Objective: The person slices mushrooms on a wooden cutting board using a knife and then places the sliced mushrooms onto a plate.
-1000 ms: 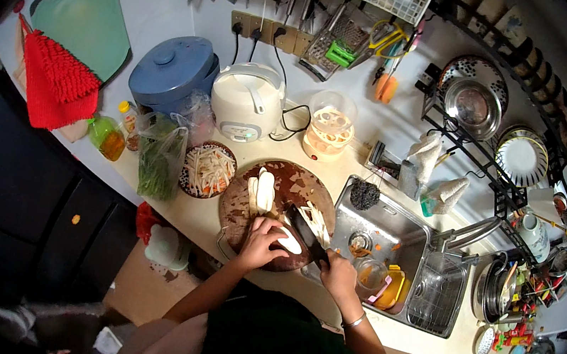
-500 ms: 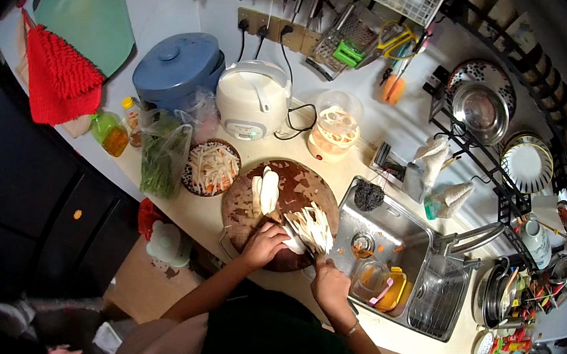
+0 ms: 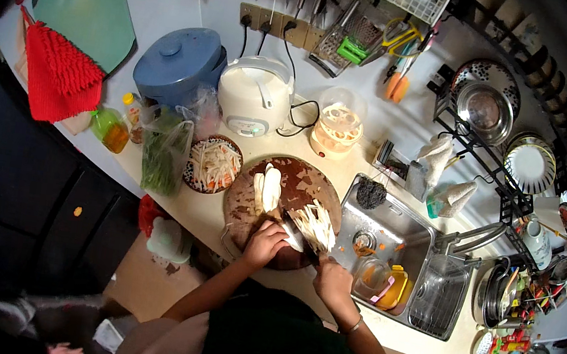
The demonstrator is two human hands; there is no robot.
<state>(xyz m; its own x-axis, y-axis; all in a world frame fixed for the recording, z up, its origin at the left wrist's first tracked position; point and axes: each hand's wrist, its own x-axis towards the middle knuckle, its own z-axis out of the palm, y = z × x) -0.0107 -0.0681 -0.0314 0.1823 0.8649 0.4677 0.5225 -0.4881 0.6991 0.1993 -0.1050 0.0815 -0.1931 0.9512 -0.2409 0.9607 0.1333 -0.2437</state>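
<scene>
My right hand [image 3: 333,282] is closed around the handle of a kitchen knife [image 3: 302,237], whose blade slants across a round wooden chopping board [image 3: 240,203]. With bent fingers, my left hand [image 3: 266,245] presses a pale sliced vegetable piece [image 3: 292,238] to the board, close against the blade's left side. Right of the blade lies a heap of thin pale strips [image 3: 315,225]. Long whole slices [image 3: 268,188] rest above my left fingers. They look like king oyster mushroom, though I cannot be sure. The blade's lower edge is hidden.
A bowl of pale and orange strips [image 3: 213,164] and a bag of greens [image 3: 162,161] stand left of the board. Behind are a rice cooker [image 3: 256,98], an egg steamer [image 3: 336,134] and a blue lidded pot [image 3: 176,66]. The steel sink [image 3: 400,217] adjoins on the right.
The view has shifted slightly. My hands, the knife and the strips keep nearly the same places on the board, with only a slight shift of the knife against the pale piece.
</scene>
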